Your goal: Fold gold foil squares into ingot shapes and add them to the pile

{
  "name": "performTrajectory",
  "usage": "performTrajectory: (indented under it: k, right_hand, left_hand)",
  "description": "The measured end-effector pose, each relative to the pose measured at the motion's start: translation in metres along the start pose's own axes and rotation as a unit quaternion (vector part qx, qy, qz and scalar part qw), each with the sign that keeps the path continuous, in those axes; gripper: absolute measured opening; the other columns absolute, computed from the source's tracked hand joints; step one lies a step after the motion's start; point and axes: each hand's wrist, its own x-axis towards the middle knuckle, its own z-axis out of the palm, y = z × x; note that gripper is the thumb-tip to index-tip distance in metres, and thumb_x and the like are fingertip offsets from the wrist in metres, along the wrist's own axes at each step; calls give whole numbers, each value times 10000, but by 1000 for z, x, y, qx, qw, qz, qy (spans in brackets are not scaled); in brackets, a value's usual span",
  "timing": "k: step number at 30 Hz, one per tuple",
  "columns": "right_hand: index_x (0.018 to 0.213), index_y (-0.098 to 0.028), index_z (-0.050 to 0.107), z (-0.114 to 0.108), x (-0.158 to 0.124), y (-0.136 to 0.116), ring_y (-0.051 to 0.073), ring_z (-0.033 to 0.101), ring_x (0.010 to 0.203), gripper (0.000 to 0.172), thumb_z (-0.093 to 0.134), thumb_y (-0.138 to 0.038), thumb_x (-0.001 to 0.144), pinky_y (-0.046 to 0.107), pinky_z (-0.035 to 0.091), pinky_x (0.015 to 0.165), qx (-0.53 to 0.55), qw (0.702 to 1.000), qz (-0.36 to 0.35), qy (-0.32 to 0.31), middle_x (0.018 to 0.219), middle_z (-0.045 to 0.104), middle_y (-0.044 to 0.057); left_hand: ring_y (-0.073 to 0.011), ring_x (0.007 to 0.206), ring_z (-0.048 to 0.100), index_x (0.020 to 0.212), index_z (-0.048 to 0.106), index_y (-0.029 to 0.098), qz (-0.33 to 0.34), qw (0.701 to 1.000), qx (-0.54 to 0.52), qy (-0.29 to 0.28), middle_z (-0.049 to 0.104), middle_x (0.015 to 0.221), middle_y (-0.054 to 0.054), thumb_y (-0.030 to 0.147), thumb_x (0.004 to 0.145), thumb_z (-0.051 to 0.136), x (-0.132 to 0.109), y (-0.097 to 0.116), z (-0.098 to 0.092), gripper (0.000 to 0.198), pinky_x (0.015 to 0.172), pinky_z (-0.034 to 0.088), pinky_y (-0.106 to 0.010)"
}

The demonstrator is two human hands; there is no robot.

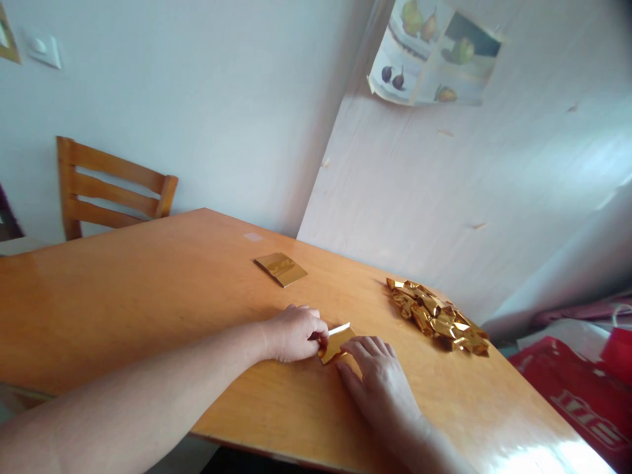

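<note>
A small sheet of gold foil paper [338,342] lies on the wooden table between my two hands, its far edge bent up. My left hand [297,334] has its thumb and fingers closed on the sheet's left side. On the right side, my right hand [372,368] touches the paper with its fingertips, thumb and fingers curved together at the near right corner. Farther off sits a flat square stack of gold foil paper [281,268]. To the right is a pile of folded gold foil pieces [439,316].
The wooden table [148,289] has its far edge against the wall. A wooden chair [116,181] stands at the back left. Red bags [567,388] lie beyond the table's right edge. Fruit pictures [437,52] hang on a pale board.
</note>
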Motion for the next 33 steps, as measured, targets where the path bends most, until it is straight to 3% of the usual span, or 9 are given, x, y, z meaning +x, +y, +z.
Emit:
performTrajectory:
  k: [6,12,17,22,28,33]
  right_hand:
    - [973,-247,686,-2,12,1,245,581,951,84,623,-203,939,385,418,861,-30,997,-68,-20,973,686,43]
    - [977,-239,687,-1,11,8,238,579,920,141,550,-206,979,384,400,845,-62,991,-115,-17,933,687,44]
    - [1004,-240,693,4,10,11,225,593,891,166,538,-187,980,372,398,842,-70,991,-115,6,920,697,41]
    - [1017,-235,692,6,11,11,224,600,896,176,530,-178,980,373,392,850,-61,992,-106,29,932,708,44]
    - [1102,-234,664,1,14,2,248,587,969,182,606,-216,931,390,384,882,-43,995,-91,-17,1007,693,57]
    - [933,-239,682,1,24,0,216,600,905,117,575,-192,941,351,387,832,-15,996,-75,-40,913,688,34]
  left_hand:
    - [-183,840,622,868,776,317,-3,1000,4,-7,658,865,2,239,803,645,1,-2,0,166,779,448,-277]
    - [-192,876,622,907,774,334,-2,1000,2,-30,655,910,-3,275,799,648,-2,-1,-4,176,798,457,-287]
    - [-212,890,618,915,751,318,10,999,20,-28,654,906,-3,311,735,704,-4,2,-6,187,813,460,-315]
    - [-213,871,629,915,746,297,16,999,35,-4,663,909,-16,328,780,673,-2,-1,0,157,794,460,-322]
    - [-215,875,631,916,748,290,14,999,34,10,668,919,-23,293,800,657,-2,-1,3,148,813,458,-333]
    - [-218,870,622,925,736,280,13,999,36,-2,660,901,-19,254,768,668,-3,2,-2,173,781,453,-324]
